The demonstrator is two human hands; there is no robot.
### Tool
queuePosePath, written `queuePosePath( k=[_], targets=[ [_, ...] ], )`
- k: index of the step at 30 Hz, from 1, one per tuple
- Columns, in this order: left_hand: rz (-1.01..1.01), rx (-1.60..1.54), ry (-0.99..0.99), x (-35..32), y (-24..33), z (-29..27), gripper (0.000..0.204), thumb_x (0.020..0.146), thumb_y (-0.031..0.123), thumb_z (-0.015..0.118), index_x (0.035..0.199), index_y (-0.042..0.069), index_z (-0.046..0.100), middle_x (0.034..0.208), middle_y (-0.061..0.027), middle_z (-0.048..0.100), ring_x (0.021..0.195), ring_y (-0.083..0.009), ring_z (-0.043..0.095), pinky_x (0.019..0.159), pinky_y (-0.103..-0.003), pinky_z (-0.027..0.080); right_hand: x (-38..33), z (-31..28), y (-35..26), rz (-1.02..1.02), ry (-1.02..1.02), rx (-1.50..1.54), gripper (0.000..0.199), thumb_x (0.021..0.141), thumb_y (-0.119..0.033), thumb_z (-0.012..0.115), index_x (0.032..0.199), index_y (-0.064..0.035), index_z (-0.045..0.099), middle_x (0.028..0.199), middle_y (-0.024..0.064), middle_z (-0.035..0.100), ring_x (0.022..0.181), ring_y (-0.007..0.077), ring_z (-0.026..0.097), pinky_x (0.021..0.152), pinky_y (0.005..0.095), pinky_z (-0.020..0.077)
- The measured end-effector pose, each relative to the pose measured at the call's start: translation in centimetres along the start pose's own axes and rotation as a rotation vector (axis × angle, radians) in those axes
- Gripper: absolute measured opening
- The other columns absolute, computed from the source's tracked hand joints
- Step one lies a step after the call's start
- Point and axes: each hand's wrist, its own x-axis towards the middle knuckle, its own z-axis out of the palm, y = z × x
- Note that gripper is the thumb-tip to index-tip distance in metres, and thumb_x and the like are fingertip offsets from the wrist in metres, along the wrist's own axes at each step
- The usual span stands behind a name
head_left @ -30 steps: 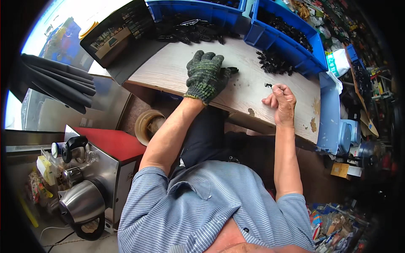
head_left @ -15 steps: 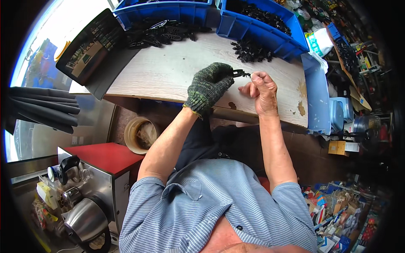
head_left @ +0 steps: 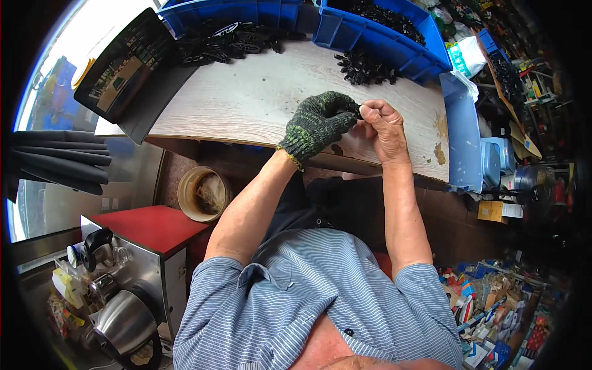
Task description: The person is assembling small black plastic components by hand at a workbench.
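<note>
My left hand [head_left: 319, 123], in a dark green knitted glove, is closed on a small black plastic part [head_left: 352, 107] above the table's front edge. Most of that part is hidden by the glove and fingers. Bare and closed, my right hand [head_left: 388, 131] meets the glove from the right, its thumb and fingertips pinched at the part's end. Beyond the hands lies a heap of small black parts [head_left: 365, 69]. Farther left on the table is a pile of longer black oval pieces [head_left: 237, 44].
Two blue bins, one at the back left [head_left: 246, 13] and one at the back right [head_left: 385, 44], border the pale table [head_left: 228, 102]. A dark propped panel [head_left: 126, 68] stands at left. Below are a bucket [head_left: 187, 200] and a red-topped cabinet [head_left: 145, 225] beside a steel kettle [head_left: 126, 324].
My left hand has moved right with the black part, closing the gap to my right hand. Less of the part shows now. The whole view has shifted slightly.
</note>
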Motion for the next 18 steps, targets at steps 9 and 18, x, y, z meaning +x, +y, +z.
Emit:
queuePosePath(
  k=[9, 18],
  targets=[
    [-0.056, 0.065, 0.113, 0.5, 0.3, 0.3, 0.028, 0.094, 0.025, 0.069, 0.109, 0.001, 0.07, 0.087, -0.006, 0.072, 0.071, -0.0112, 0.067, 0.061, -0.027, 0.053, 0.1, 0.3, -0.1, 0.049, 0.005, -0.06, 0.013, 0.093, -0.015, 0.072, 0.099, -0.0056, 0.067, 0.089, 0.0079, 0.073, 0.067, 0.0158, 0.072, 0.062, 0.0295, 0.061],
    [0.011, -0.11, 0.228, 0.3, -0.5, 0.4, 0.025, 0.092, 0.021, 0.072, 0.104, -0.001, 0.069, 0.087, -0.0076, 0.073, 0.072, -0.0131, 0.069, 0.062, -0.027, 0.055, 0.5, 2.1, -1.7, 0.098, 0.022, -0.29, 0.034, 0.088, -0.038, 0.076, 0.084, -0.006, 0.064, 0.053, -0.0029, 0.045, 0.043, 0.0066, 0.044, 0.055, 0.029, 0.0564]
  ],
)
